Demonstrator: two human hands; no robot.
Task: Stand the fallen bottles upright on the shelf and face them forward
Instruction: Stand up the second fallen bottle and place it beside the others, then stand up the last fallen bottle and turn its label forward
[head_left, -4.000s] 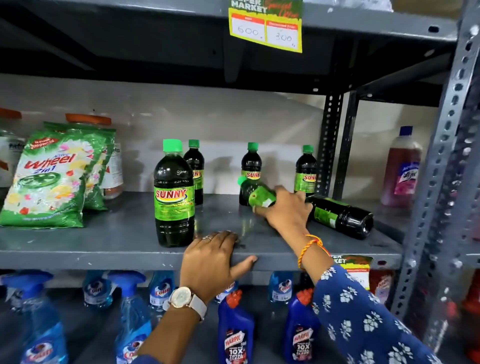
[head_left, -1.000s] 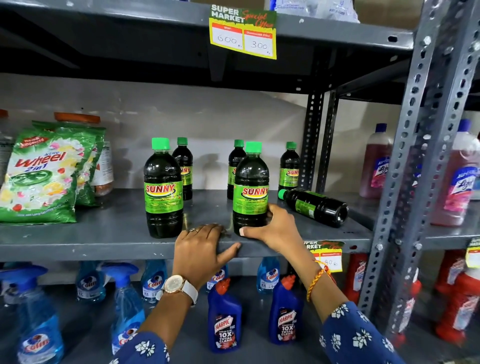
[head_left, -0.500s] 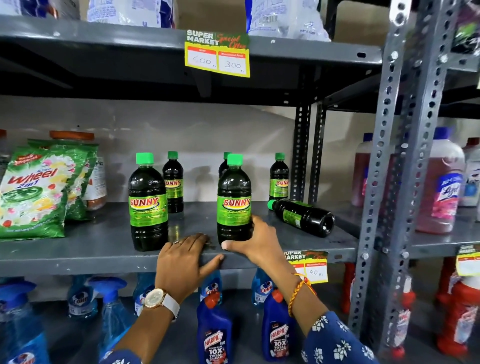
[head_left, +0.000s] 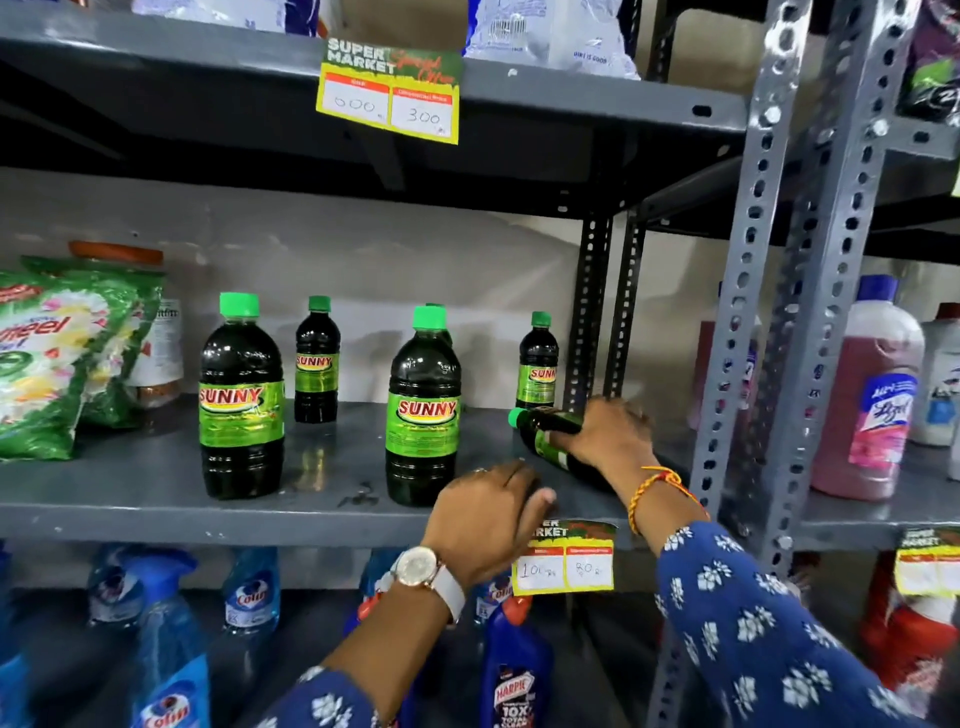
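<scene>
Two large dark Sunny bottles with green caps stand upright near the front of the grey shelf, one at the left and one in the middle, labels forward. Smaller Sunny bottles stand upright at the back. One dark bottle lies on its side at the right, its green cap pointing left. My right hand grips this fallen bottle around its body and hides most of it. My left hand rests on the shelf's front edge, thumb out to the right.
Green Wheel detergent bags fill the shelf's left end. Perforated steel uprights stand right of the fallen bottle, with pink Lizol bottles beyond them. Blue spray and Harpic bottles stand on the shelf below. A price tag hangs on the front edge.
My right hand left the upright middle bottle and moved right onto the fallen bottle. My left hand slid right along the shelf edge.
</scene>
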